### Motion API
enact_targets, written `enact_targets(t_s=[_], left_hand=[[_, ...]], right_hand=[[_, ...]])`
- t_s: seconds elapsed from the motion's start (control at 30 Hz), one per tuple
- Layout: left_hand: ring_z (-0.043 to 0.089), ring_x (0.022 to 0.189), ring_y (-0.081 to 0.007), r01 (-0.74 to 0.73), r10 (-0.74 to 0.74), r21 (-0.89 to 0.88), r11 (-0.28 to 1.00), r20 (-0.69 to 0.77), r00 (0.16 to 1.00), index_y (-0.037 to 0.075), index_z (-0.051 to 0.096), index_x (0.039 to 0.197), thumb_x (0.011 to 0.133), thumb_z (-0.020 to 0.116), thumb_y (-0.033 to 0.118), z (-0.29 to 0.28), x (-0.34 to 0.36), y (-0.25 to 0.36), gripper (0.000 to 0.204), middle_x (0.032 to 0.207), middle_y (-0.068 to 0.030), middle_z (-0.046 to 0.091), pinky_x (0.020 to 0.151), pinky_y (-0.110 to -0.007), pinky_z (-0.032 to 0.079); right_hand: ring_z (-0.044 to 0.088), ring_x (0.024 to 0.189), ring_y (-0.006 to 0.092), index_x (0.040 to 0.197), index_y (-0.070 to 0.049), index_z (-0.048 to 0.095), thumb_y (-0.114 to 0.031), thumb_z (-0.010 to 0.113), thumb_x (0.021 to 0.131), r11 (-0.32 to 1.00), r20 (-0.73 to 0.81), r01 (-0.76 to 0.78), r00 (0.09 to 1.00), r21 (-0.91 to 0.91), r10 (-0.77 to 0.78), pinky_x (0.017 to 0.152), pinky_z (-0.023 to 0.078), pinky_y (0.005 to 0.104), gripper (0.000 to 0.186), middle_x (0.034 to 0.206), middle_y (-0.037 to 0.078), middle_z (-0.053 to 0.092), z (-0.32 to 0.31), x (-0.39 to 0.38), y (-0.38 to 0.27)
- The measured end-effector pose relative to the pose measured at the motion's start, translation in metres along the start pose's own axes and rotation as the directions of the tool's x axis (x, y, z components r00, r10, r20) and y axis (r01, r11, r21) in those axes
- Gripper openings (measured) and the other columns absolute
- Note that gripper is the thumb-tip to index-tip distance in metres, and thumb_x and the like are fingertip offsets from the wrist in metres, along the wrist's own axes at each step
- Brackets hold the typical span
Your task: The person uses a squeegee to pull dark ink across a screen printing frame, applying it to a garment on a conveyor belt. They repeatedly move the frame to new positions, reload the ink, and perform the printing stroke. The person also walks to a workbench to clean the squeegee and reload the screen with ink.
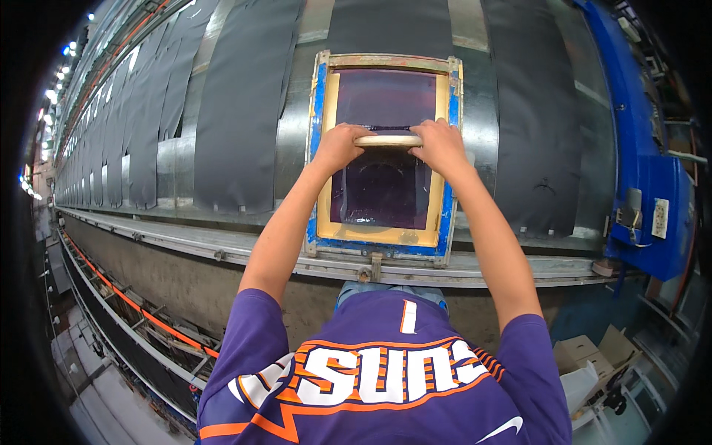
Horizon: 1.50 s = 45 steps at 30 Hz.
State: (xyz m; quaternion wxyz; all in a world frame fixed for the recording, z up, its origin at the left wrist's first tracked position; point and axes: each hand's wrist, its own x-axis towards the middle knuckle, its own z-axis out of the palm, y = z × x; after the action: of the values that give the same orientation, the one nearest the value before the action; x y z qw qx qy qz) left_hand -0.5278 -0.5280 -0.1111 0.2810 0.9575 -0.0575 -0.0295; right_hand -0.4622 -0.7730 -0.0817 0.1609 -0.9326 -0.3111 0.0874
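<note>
A screen-printing frame (319, 96) with blue and bare-metal edges lies flat on the long table before me. Yellowish tape borders its dark purple mesh (386, 93). Across the middle of the mesh stands a squeegee (389, 141) with a pale, rounded handle. My left hand (339, 150) is closed round the handle's left end, and my right hand (443, 146) grips its right end. Dark, glossy ink (380, 194) shows on the mesh on the near side of the squeegee. The squeegee's blade is mostly hidden beneath the handle and my fingers.
Black sheet-like panels (241, 111) lie in a row along the metal table, one more black panel (535, 126) to the right. A metal rail (519, 276) runs along the near edge. Blue machinery (630, 133) stands at the right, with cardboard boxes (582, 352) lower down.
</note>
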Motion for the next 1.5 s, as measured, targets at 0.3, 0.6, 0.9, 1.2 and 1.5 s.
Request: enact_targets(t_s=[0.3,0.6,0.9,1.2,1.5], left_hand=[[0.062,0.103,-0.0236,0.000,0.023,0.141,0.990,-0.158,0.987,0.018,0.076,0.111,0.067,0.069,-0.004,0.068,-0.120,0.020,0.050,0.117,0.0019,0.071,0.086,-0.038,0.050],[0.067,0.102,-0.0257,0.008,-0.007,0.012,1.000,-0.088,0.996,0.017,0.079,0.104,0.069,0.069,-0.002,0.015,-0.003,-0.013,0.041,0.107,-0.0026,0.075,0.091,-0.039,0.053],[0.065,0.099,-0.0224,-0.032,0.040,0.060,0.998,-0.147,0.988,0.016,0.078,0.105,0.069,0.065,-0.004,0.058,-0.093,0.008,0.044,0.107,0.0012,0.074,0.085,-0.038,0.049],[0.058,0.121,-0.0242,-0.074,0.088,0.114,0.991,-0.122,0.989,0.013,0.072,0.116,0.067,0.068,-0.003,0.062,-0.151,0.022,0.052,0.127,-0.0002,0.067,0.097,-0.040,0.047],[0.057,0.124,-0.0268,-0.115,0.123,0.049,0.992,-0.227,0.966,0.017,0.070,0.123,0.066,0.068,-0.002,0.060,-0.178,0.016,0.060,0.131,-0.0027,0.065,0.100,-0.043,0.048]], right_hand=[[0.062,0.098,0.0265,0.107,-0.008,0.071,0.002,0.076,0.067,0.989,-0.190,-0.017,0.981,0.148,0.046,0.081,0.047,0.0413,0.041,0.105,0.005,0.064,0.096,-0.113,-0.031],[0.061,0.100,0.0272,0.102,-0.010,0.075,-0.005,0.079,0.067,0.994,-0.257,0.064,0.966,0.091,-0.039,0.086,0.048,0.0411,0.036,0.101,0.005,0.065,0.052,-0.001,0.010],[0.064,0.095,0.0301,0.103,-0.008,0.074,-0.004,0.079,0.069,0.972,-0.216,-0.019,0.974,0.233,0.070,0.083,0.051,0.0433,0.034,0.101,0.007,0.065,0.098,-0.097,-0.020],[0.058,0.105,0.0324,0.127,-0.006,0.065,-0.039,0.080,0.083,0.840,-0.449,-0.219,0.763,0.497,0.465,0.096,0.045,0.0467,0.057,0.111,0.015,0.060,0.084,-0.115,0.071],[0.072,0.090,0.0313,0.108,-0.005,0.072,-0.031,0.062,0.097,0.772,-0.468,-0.230,0.682,0.592,0.562,0.079,0.053,0.0408,0.030,0.095,0.019,0.074,0.074,-0.043,0.091]])
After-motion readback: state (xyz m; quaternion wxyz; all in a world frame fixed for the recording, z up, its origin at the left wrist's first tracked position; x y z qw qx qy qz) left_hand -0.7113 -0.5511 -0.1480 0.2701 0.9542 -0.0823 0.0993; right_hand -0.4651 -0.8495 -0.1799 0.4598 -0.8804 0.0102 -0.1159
